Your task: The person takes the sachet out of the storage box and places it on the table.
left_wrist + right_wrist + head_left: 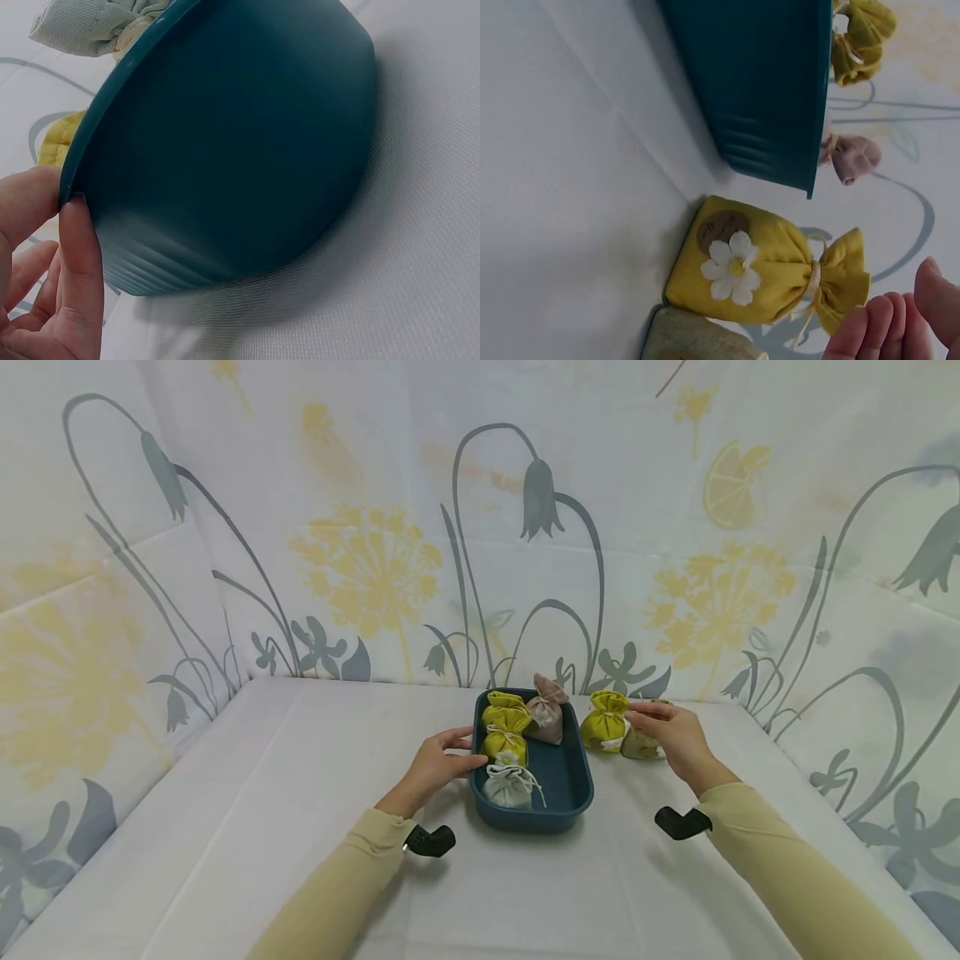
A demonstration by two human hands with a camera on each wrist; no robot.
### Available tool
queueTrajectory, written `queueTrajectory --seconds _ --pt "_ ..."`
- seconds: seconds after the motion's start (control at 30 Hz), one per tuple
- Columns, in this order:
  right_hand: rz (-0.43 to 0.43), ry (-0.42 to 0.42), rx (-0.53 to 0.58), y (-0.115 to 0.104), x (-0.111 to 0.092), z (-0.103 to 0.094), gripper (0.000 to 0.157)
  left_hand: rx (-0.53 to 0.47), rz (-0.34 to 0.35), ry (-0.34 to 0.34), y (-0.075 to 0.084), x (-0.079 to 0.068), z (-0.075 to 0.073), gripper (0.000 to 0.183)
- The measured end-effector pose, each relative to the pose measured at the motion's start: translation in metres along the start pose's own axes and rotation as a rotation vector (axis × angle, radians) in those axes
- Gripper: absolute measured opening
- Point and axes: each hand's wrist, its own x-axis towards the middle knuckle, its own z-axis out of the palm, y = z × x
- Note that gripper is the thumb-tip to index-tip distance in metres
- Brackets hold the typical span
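My left hand [435,764] pinches the left rim of a dark teal plastic bin [525,820], with the thumb over the edge and a finger against the outer wall. Inside the bin, two yellow drawstring pouches [507,717] and a pale grey-green pouch [506,789] line the left side. A dusty-pink pouch [547,720] leans at the back right corner. Beside the bin, another yellow pouch [769,289] with a white flower stands upright. My right hand [675,739] has its fingertips at that pouch's gathered top, thumb apart from the fingers. An olive pouch [697,337] sits against it, partly hidden by the hand.
A white cloth covers the table [262,827]. Behind it and at both sides hangs a floral-printed curtain [375,485]. Each wrist carries a small black camera, one by the left sleeve [352,860] and one by the right sleeve [780,868].
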Motion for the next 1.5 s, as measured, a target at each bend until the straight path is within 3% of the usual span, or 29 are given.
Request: queueTrajectory --seconds 0.33,0.6,0.73,1.03,1.5 --pt "0.014 -0.022 -0.049 -0.006 0.009 0.021 0.051 -0.021 0.003 -0.016 0.001 -0.002 -0.002 0.062" --pt "0.006 -0.053 -0.065 -0.013 0.018 0.031 0.049 -0.039 0.01 -0.048 0.026 -0.023 -0.002 0.059" --pt "0.008 -0.081 -0.082 -0.019 0.023 0.035 0.05 -0.035 0.004 -0.042 0.03 -0.028 -0.002 0.058" --pt "0.039 -0.092 -0.037 -0.031 0.034 0.05 0.049 -0.034 0.012 -0.05 0.028 -0.026 -0.002 0.059" --pt "0.033 -0.11 -0.027 -0.031 0.052 0.065 0.044 -0.03 0.007 -0.049 0.029 -0.026 -0.001 0.06"
